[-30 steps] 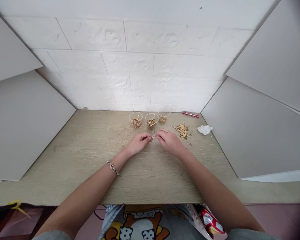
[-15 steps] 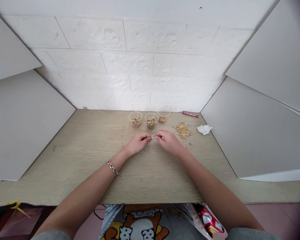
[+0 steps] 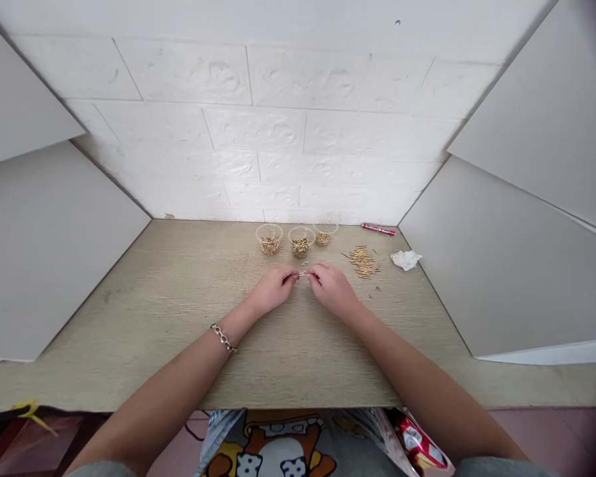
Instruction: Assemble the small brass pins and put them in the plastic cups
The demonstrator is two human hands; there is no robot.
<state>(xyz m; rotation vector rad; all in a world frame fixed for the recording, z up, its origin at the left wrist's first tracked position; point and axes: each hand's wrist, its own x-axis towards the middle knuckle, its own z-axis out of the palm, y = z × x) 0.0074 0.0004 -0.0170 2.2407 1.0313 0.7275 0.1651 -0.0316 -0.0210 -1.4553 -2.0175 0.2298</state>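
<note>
My left hand and my right hand meet fingertip to fingertip over the middle of the table, each closed in a pinch. Between them runs a thin gold-coloured piece, its ends hidden in the fingers. Just beyond the hands stand three clear cups: the left cup and middle cup hold small gold-coloured parts, and the right cup holds fewer. A pile of gold-coloured pins lies to the right of my right hand.
A red tube-shaped packet lies near the wall at the back right. Crumpled white tissue sits by the right panel. Small crumbs are scattered on the table left of the hands. Grey panels flank both sides.
My fingertips have drawn very slightly back toward me, still pinching around the thin piece. The cups and the pin pile have stayed in place.
</note>
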